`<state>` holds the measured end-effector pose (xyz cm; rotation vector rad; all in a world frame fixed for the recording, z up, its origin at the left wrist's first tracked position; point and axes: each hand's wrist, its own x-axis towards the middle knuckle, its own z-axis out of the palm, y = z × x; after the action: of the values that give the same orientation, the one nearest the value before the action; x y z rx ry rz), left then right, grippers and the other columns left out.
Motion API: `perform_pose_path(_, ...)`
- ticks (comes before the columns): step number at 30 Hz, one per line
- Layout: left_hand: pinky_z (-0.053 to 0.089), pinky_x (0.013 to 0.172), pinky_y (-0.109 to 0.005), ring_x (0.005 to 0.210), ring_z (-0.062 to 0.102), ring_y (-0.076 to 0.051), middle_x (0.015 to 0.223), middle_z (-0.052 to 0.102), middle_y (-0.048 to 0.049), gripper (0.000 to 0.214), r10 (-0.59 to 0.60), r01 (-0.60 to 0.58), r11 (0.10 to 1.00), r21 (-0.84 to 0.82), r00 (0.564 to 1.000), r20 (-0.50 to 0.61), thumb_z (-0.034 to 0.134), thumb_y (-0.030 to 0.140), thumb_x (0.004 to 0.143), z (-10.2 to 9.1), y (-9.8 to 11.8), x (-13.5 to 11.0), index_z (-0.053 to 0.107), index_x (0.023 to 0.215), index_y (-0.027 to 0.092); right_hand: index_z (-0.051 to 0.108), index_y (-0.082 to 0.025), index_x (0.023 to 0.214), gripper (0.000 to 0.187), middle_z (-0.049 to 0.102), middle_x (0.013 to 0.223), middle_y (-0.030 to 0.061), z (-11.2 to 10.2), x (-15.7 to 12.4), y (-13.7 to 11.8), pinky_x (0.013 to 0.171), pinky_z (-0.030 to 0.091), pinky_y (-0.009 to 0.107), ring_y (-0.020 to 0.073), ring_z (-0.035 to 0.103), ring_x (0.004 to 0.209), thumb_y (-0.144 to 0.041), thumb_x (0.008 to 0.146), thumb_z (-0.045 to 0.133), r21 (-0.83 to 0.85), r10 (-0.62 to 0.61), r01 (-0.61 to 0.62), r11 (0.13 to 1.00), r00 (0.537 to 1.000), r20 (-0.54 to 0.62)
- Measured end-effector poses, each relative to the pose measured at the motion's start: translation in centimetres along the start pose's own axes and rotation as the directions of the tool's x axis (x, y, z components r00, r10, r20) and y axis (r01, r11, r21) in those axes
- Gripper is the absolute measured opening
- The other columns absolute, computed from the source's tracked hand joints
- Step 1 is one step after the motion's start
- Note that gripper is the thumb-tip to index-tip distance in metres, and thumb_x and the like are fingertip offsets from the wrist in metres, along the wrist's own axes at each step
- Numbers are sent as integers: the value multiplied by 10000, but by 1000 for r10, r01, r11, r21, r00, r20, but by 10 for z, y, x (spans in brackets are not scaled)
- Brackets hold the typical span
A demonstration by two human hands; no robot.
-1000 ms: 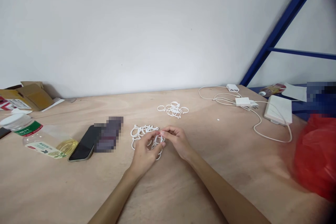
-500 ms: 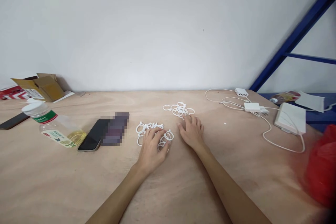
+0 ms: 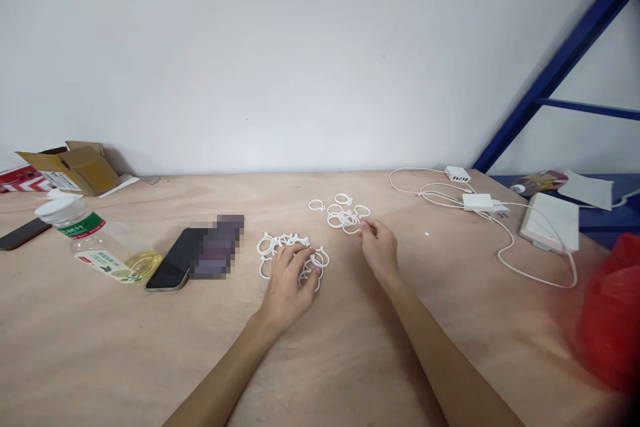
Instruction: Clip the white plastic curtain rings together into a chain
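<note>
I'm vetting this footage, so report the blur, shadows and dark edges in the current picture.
In the head view, the red plastic bag at the right edge looks smeared; there too, a soft shadow lies on the wooden tabletop beside the right forearm; also in the head view, the right corners darken and a pixelated patch sits beside the smartphone.

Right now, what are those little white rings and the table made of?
The white rings look like smooth plastic, though I can't be sure: they're thin, evenly white and neatly round. The table looks like wood, maybe plywood, with a dull finish: it's pale brown with wavy streaks like grain.
</note>
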<state>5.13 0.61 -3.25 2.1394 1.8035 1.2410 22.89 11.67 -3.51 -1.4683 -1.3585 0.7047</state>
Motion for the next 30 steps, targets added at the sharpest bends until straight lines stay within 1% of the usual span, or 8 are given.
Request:
perform_pose_path(4,432,936,-429,1068,532,-236,1110,595,-95,250,-8,8,1000,-17,1000,16,545,237,849,-1,2,0,600,1091,203,676,-144,794,320,607,628,30,-10,6,-4,552,396,269,149,508,566,-442,725,583,306,176,-155,940,983,-43)
perform_pose_path(8,425,962,-431,1100,532,-236,1153,588,-103,350,-28,28,998,-64,1000,3,566,294,847,-3,7,0,548,1185,205,699,-141,734,318,567,597,2,-12,-5,-18,516,359,237,104,453,536,-452,672,671,441,104,-194,877,970,219)
perform_pose_path(11,454,940,-421,1090,557,-240,1194,586,-110,515,-59,57,988,-142,998,-10,629,355,802,-5,10,0,482,1274,210,700,-144,710,315,556,576,-12,-6,-22,-31,515,348,226,86,445,522,-456,673,705,460,7,-272,845,866,499)
perform_pose_path(13,493,879,-388,1008,602,-227,1143,628,-99,488,-78,78,976,-203,997,9,644,360,791,-5,12,1,522,1237,207,697,-149,703,307,564,580,-14,-1,-32,-38,528,356,223,83,458,532,-456,690,706,479,-22,-344,807,795,607)
perform_pose_path(16,519,792,-342,852,640,-197,988,691,-77,339,-83,88,963,-256,996,31,627,342,808,-5,13,2,614,1114,195,699,-160,717,298,596,621,-6,3,-41,-43,576,390,231,92,497,570,-458,721,686,546,-28,-485,683,730,683)
perform_pose_path(21,512,744,-320,783,637,-190,866,699,-67,255,-70,52,977,-209,994,-79,614,354,811,-6,13,2,660,993,181,714,-168,791,211,624,677,2,9,-48,-41,675,432,265,115,536,638,-349,686,744,572,-79,-652,497,623,778)
perform_pose_path(26,487,667,-286,657,591,-153,749,674,-41,202,-65,51,976,-211,996,-58,600,325,811,-11,15,2,683,907,169,694,-157,707,189,543,563,-33,17,-54,-38,561,375,211,69,416,525,-327,663,764,596,-67,-662,455,641,764)
perform_pose_path(30,467,633,-268,610,550,-135,686,641,-18,178,-66,59,968,-245,998,-19,599,300,804,-12,17,3,686,892,172,678,-157,664,189,484,512,-48,19,-56,-38,533,356,211,64,363,493,-329,658,755,604,-75,-625,494,661,746)
